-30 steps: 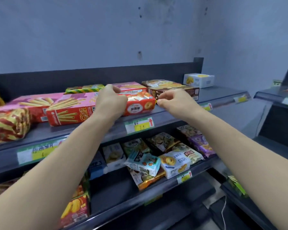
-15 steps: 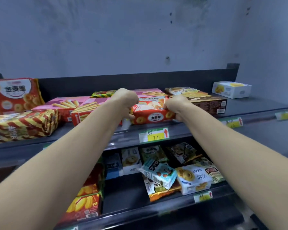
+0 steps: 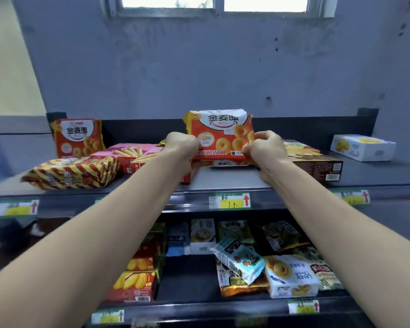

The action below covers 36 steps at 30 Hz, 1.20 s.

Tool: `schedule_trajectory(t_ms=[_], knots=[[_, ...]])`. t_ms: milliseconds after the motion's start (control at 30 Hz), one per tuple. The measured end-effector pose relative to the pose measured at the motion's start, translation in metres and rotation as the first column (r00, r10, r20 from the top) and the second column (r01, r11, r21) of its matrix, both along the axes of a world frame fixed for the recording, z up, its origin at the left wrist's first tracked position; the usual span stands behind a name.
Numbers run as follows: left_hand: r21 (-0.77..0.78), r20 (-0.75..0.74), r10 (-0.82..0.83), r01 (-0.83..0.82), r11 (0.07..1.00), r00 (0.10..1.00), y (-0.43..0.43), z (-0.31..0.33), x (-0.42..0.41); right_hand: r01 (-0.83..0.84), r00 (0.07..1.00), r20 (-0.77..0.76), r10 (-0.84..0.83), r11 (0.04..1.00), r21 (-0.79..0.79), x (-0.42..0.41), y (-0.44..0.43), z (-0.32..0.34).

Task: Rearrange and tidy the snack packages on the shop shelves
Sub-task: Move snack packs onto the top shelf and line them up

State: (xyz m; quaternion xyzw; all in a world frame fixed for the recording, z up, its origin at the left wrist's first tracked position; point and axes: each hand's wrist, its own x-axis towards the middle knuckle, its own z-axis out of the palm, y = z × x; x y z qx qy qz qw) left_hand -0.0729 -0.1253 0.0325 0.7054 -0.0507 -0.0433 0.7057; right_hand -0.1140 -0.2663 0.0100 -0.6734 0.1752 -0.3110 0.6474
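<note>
Grips an orange-red ring-biscuit packet (image 3: 219,136) with both hands, upright and face-on, just above the middle of the top shelf (image 3: 225,179). Clamps the left hand (image 3: 181,145) on the packet's lower left edge and the right hand (image 3: 264,147) on its lower right edge, fingers curled tight on both sides. Shows a matching packet (image 3: 77,137) standing against the back panel at the far left of the same shelf, well apart from the held one. Shows in front of that a red-and-yellow striped packet (image 3: 71,172) lying flat, with a pink stick-biscuit box (image 3: 126,152) just beside it. Shows a flat brown box (image 3: 317,164) beside the right hand and a white box (image 3: 362,147) further right. Carries a yellow price tag (image 3: 230,201) on the shelf lip below the hands. Holds mixed packets on the lower shelf (image 3: 189,285) — among them a white cookie packet (image 3: 291,275).
</note>
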Motion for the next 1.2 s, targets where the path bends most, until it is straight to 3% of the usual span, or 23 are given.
schedule_trajectory(t_ms=[233, 567, 867, 1200], knots=[[-0.022, 0.241, 0.207, -0.208, 0.978, 0.948, 0.064, 0.008, 0.015, -0.170, 0.978, 0.125, 0.170, 0.985, -0.011, 0.017, 0.061, 0.016], [-0.124, 0.399, 0.452, -0.442, 0.888, 0.798, 0.222, 0.024, 0.065, -0.476, 0.873, 0.042, 0.485, 0.868, -0.140, 0.092, 0.213, 0.040], [-0.090, 0.329, 0.489, -0.488, 0.868, 0.808, 0.338, 0.008, 0.183, -0.508, 0.861, -0.136, 0.490, 0.836, -0.206, 0.189, 0.324, 0.045], [0.050, 0.187, 0.374, -0.389, 0.920, 0.908, 0.364, -0.024, 0.281, -0.480, 0.835, -0.399, 0.378, 0.855, -0.195, 0.261, 0.352, 0.030]])
